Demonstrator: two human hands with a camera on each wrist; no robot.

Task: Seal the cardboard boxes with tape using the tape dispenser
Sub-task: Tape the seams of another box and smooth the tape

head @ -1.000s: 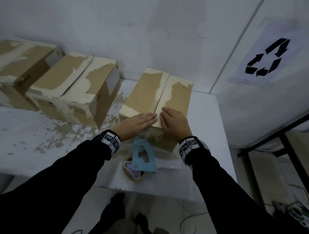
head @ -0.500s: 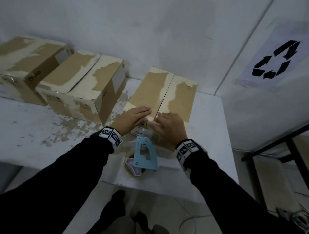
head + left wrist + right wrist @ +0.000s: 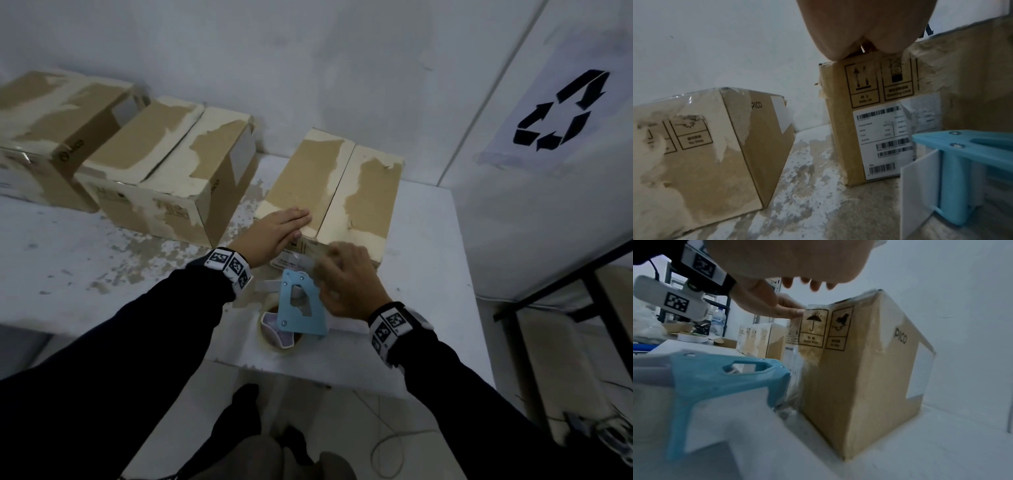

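A white counter (image 3: 442, 274) with patches of flaked, brownish paint stands against a pale plaster wall (image 3: 308, 61). On the wall to the right hangs a white paper sheet printed with a black recycling symbol (image 3: 561, 113). A dark metal frame (image 3: 548, 298) stands beside the counter, and thin cables (image 3: 387, 452) lie on the tiled floor below.

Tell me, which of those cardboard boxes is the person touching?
The rightmost box, apart from the other two at the table's corner; the left hand lies flat on it.
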